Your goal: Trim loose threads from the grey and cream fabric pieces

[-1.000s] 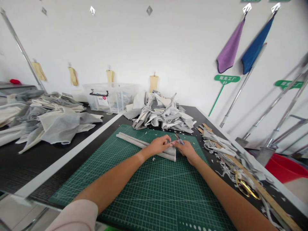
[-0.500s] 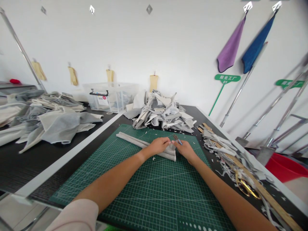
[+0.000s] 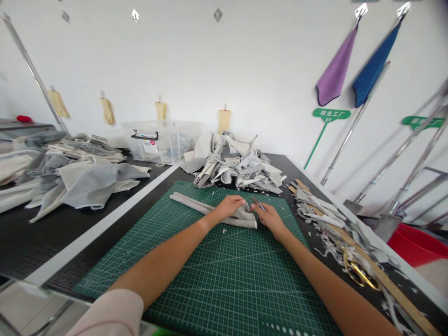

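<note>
A long folded strip of grey cloth (image 3: 191, 202) lies across the far part of the green cutting mat (image 3: 217, 275). My left hand (image 3: 228, 206) rests on the strip's right end, fingers curled and pinching the fabric. My right hand (image 3: 270, 216) is closed around small blue-handled snips (image 3: 258, 203), whose blades point at the cloth end just beyond my left fingertips. Small white fabric crumbs dot the mat near both hands.
A heap of grey and white cloth pieces (image 3: 236, 165) sits behind the mat. More cloth (image 3: 70, 175) is piled at left beside a clear plastic box (image 3: 159, 140). Offcuts, a wooden ruler (image 3: 385, 280) and gold scissors (image 3: 359, 273) line the right edge. A red bin (image 3: 416, 245) stands below.
Both hands have shifted slightly up the mat with the cloth end, and the snips have tilted a little. The strip's end is more bunched under my left hand.
</note>
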The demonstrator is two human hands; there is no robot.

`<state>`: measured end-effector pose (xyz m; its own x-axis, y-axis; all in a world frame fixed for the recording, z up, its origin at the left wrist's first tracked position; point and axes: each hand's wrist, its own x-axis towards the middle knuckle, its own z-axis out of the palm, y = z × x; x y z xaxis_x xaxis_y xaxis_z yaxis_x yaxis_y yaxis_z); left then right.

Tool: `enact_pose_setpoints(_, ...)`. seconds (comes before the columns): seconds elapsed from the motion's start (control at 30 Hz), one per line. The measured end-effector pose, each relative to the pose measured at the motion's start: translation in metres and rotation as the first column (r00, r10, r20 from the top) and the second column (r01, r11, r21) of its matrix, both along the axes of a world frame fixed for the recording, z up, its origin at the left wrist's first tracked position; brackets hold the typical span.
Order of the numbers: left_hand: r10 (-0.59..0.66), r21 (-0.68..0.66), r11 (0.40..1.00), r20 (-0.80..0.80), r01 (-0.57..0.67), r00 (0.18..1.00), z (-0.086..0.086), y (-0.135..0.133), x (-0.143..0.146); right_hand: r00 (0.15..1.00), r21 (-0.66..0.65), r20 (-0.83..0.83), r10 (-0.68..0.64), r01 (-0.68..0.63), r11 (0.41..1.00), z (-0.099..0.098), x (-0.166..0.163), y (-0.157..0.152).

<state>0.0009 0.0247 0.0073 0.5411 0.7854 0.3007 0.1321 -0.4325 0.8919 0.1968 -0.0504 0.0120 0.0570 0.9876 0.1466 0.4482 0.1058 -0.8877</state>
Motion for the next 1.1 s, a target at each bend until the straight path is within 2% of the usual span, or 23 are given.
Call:
enact_pose_setpoints(0.17, 0.035, -0.095, 0.995, 0.072, -0.028, 0.997, 0.002, -0.004, -0.002, 0.986, 0.098, 0.168, -0.017, 0.001, 0.995, 0.004, -0.006, -0.004)
enact_pose_setpoints(0.37, 0.011, -0.151, 0.988, 0.169, 0.015, 0.986, 0.001, -0.005, -0.003, 0.948, 0.170, 0.310, -0.072, 0.019, 0.985, 0.004, -0.013, -0.011)
enact_pose_setpoints(0.5, -0.004, -0.162, 0.986, 0.219, 0.041, 0.976, 0.001, -0.006, -0.003, 0.902, 0.170, 0.419, -0.108, 0.039, 0.985, 0.005, -0.018, -0.017)
enact_pose_setpoints(0.77, 0.018, -0.211, 0.977, 0.199, 0.025, 0.980, 0.004, -0.008, -0.002, 0.814, 0.122, 0.556, -0.171, 0.124, 0.985, 0.008, -0.020, -0.022)
enact_pose_setpoints(1.1, 0.055, -0.206, 0.979, 0.184, -0.016, 0.981, 0.007, -0.010, -0.003, 0.740, 0.140, 0.649, -0.176, 0.111, 0.984, 0.008, -0.022, -0.024)
